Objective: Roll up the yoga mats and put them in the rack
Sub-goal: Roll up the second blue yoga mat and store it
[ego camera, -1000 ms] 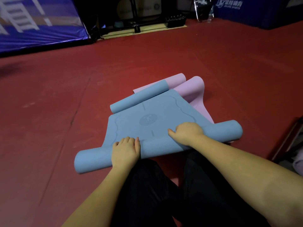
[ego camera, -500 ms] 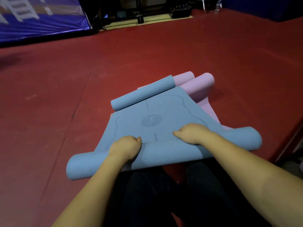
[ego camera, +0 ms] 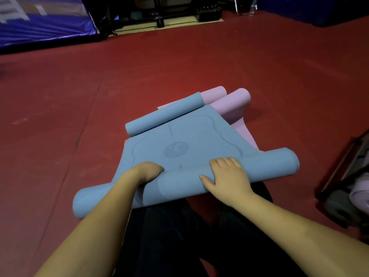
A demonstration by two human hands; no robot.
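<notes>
A blue yoga mat [ego camera: 179,140] lies on the red floor in front of my knees, its near end wound into a thick roll [ego camera: 179,186] and its far end curled up. My left hand [ego camera: 146,172] grips the roll left of centre, fingers curled over its front edge. My right hand [ego camera: 227,175] rests on top of the roll right of centre, fingers laid forward and thumb stretched left. Under the blue mat lie a pink mat [ego camera: 213,93] and a purple mat [ego camera: 233,104], both curled at their far ends.
At the right edge stands a dark frame [ego camera: 337,168] holding a pale purple bundle [ego camera: 359,193]. Blue banners [ego camera: 44,23] and dark equipment [ego camera: 159,15] line the far side of the floor. Open red floor [ego camera: 60,126] stretches left and ahead.
The near roll has turned forward over the flat blue part. My right hand has gone from curled at the roll's front to lying on top; my left stays curled over it.
</notes>
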